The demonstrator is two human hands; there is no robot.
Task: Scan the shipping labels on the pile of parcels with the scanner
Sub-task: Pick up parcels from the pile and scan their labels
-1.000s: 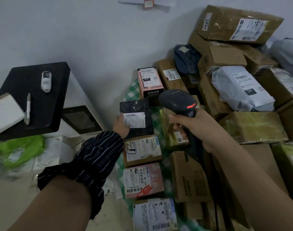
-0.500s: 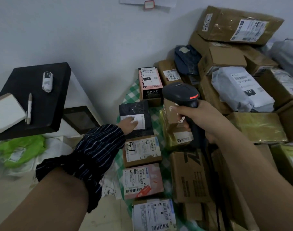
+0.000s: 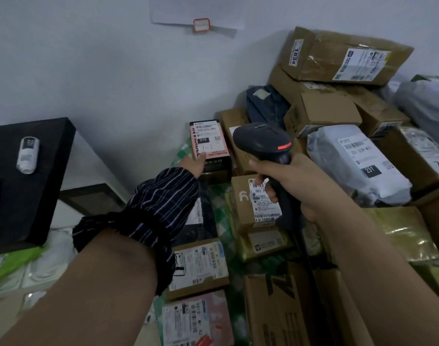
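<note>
1. Scanner (image 3: 263,142): it sits in your right hand (image 3: 292,188), above the middle of the pile of parcels (image 3: 338,126). Its black head points away from you, toward the wall, and a red light glows on its rear edge.
2. Your right fingers (image 3: 262,182) are curled tight round the dark handle, with the forefinger at the front, under the head. Wrist and forearm come in from the lower right and rise over the brown boxes.
3. Just below the scanner stands a small brown box (image 3: 246,203) with a white label. Your curled fingers overlap the label's top edge in this view.
4. Your left hand (image 3: 192,166) reaches forward with its fingers stretched out, not clenched. The tips touch the lower left corner of the pink parcel (image 3: 209,146).
5. That pink parcel stands on a black box against the wall, with its shipping label (image 3: 205,129) facing you.
6. Your left forearm crosses the labelled parcels in the left row, and a dark striped sleeve (image 3: 148,211) is bunched round the wrist.
7. A grey bag marked 231 (image 3: 358,166) lies to the right of the scanner.
8. On the left, a black table (image 3: 38,196) carries a small white bottle (image 3: 28,155).
</note>
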